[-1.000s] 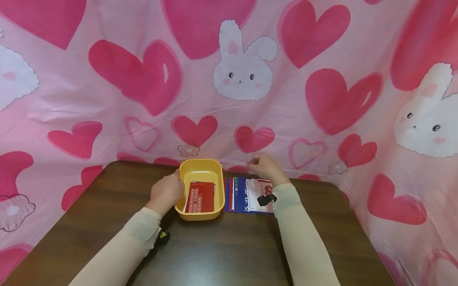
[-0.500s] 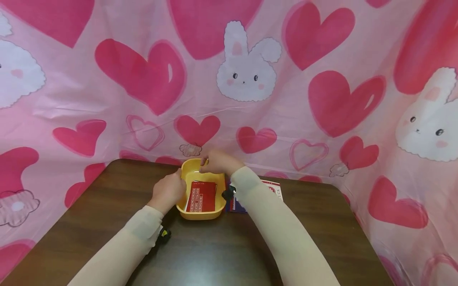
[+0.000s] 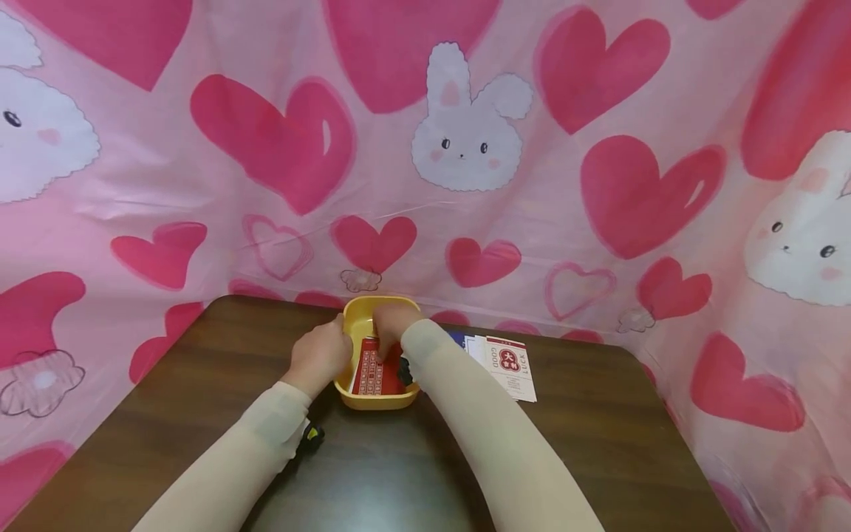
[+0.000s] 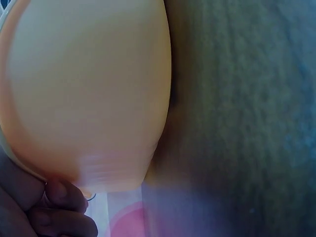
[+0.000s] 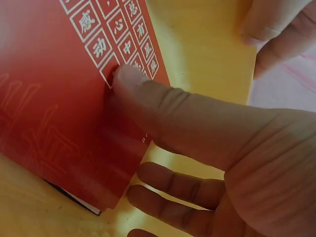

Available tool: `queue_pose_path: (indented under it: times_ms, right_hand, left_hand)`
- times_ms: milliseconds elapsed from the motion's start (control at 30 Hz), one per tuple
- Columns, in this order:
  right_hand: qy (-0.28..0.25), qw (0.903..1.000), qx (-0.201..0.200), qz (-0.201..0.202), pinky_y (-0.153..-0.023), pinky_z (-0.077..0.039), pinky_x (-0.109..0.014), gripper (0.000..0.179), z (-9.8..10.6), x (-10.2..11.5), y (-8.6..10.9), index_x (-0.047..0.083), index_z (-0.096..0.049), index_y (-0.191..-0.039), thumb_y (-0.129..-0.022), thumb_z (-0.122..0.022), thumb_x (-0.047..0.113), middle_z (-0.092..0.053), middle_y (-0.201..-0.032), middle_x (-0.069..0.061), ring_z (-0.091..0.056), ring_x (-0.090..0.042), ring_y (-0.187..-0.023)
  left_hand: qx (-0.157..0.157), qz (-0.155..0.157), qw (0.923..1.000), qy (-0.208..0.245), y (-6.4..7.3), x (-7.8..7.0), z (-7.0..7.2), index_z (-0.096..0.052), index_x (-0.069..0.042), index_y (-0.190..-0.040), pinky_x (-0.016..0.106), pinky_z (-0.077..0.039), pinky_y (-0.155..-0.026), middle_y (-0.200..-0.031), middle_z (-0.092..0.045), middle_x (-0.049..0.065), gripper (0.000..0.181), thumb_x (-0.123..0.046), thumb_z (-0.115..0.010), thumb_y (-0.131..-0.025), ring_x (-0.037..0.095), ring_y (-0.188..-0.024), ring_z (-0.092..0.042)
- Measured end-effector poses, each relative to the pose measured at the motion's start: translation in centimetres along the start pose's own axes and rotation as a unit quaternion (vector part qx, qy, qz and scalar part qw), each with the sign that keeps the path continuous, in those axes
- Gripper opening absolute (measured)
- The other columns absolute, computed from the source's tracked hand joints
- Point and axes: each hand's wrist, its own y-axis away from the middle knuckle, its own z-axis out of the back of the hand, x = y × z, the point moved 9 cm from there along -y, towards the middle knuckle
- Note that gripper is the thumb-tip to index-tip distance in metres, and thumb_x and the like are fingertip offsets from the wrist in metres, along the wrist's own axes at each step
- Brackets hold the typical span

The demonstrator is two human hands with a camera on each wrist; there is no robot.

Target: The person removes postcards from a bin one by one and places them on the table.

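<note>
A yellow plastic basin [image 3: 379, 402] stands on the table, seen from outside in the left wrist view as a pale wall [image 4: 89, 94]. My left hand [image 3: 320, 356] grips its left rim, with fingers [image 4: 64, 217] curled at the edge. Inside the basin lies a red card [image 3: 369, 369] with white boxed characters, over another card's white edge. My right hand [image 3: 392, 325] reaches into the basin. In the right wrist view its thumb [image 5: 163, 101] lies on top of the red card [image 5: 64, 108], and the other fingertips [image 5: 148, 173] are at the card's edge, the index finger hidden.
Right of the basin lie more cards: a white one [image 3: 510, 362] with red print and a blue one [image 3: 459, 338], partly behind my right sleeve. The brown table [image 3: 598, 414] meets a pink heart-and-rabbit cloth [image 3: 465, 214] at the back.
My right hand has moved left from above the card pile, over the basin's far end, and down onto the red card inside. The left hand keeps its grip on the rim.
</note>
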Motion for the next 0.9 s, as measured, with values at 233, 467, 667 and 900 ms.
queue_pose_path:
  times_ms: [233, 467, 667, 900]
  right_hand:
    - [0.022, 0.9998, -0.002, 0.002, -0.077, -0.063, -0.03, 0.039, -0.4, -0.4, -0.3, 0.019, -0.078, -0.1, -0.08, -0.105, 0.04, -0.076, -0.088, 0.006, -0.067, -0.015, -0.081]
    - [-0.087, 0.9953, -0.042, -0.01, -0.081, -0.067, -0.031, 0.035, 0.6, -1.1, 0.3, 0.011, -0.08, -0.112, -0.087, -0.099, 0.027, -0.079, -0.098, -0.001, -0.071, -0.018, -0.085]
    - [-0.231, 0.9659, -0.118, -0.005, -0.085, -0.067, -0.034, 0.017, 4.1, -2.4, 3.8, 0.01, -0.07, -0.115, -0.101, -0.08, 0.013, -0.075, -0.11, -0.008, -0.069, -0.022, -0.095]
    - [-0.362, 0.9117, -0.195, 0.005, -0.082, -0.07, -0.037, 0.023, 5.6, -6.4, 6.6, 0.006, -0.081, -0.125, -0.103, -0.08, 0.012, -0.081, -0.119, -0.018, -0.075, -0.025, -0.097]
  left_hand:
    - [0.002, -0.006, 1.0, -0.003, -0.2, -0.2, 0.0, -0.048, -0.003, -0.17, 0.056, -0.064, -0.076, -0.133, -0.078, 0.028, 0.062, -0.026, -0.048, -0.113, 0.033, -0.088, -0.072]
    - [0.004, 0.0, 1.0, -0.001, -0.2, 0.0, -0.2, -0.046, -0.004, -0.172, 0.055, -0.064, -0.075, -0.132, -0.078, 0.028, 0.063, -0.027, -0.048, -0.113, 0.034, -0.087, -0.071]
    - [0.0, 0.0, 1.0, -0.005, -0.1, 0.1, -0.2, -0.047, -0.003, -0.171, 0.06, -0.065, -0.082, -0.14, -0.075, 0.029, 0.064, -0.028, -0.05, -0.113, 0.037, -0.098, -0.075]
    - [0.01, 0.01, 0.9999, -0.002, 0.0, 0.1, -0.2, -0.046, -0.001, -0.172, 0.056, -0.066, -0.08, -0.14, -0.075, 0.029, 0.066, -0.03, -0.053, -0.113, 0.034, -0.09, -0.072]
